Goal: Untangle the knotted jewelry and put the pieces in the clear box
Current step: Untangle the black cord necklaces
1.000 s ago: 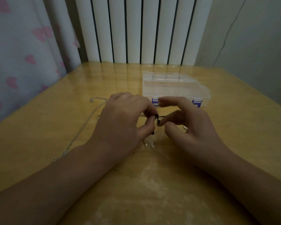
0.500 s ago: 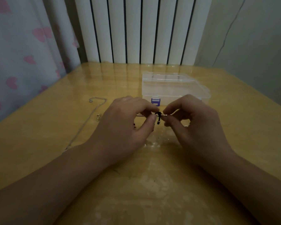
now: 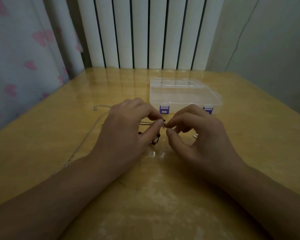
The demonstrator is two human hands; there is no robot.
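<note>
My left hand (image 3: 128, 129) and my right hand (image 3: 196, 135) meet fingertip to fingertip over the table's middle. Both pinch a small knot of dark cord jewelry (image 3: 163, 122). Dark cord strands (image 3: 145, 122) trail left behind my left fingers, and more dark beaded cord (image 3: 155, 140) hangs under my left thumb. A thin silver chain (image 3: 87, 135) lies on the table to the left, partly hidden by my left wrist. The clear box (image 3: 184, 94) with purple latches stands closed just beyond my hands.
The yellow wooden table (image 3: 163, 196) has a glossy top. A small silver piece (image 3: 195, 135) lies by my right fingers. A white radiator (image 3: 145, 32) stands behind the table, a heart-patterned curtain (image 3: 16, 66) at the left, a wall at the right.
My right hand curled from spread fingers into a pinch on the knot beside my left fingertips. My left hand kept its hold and barely moved.
</note>
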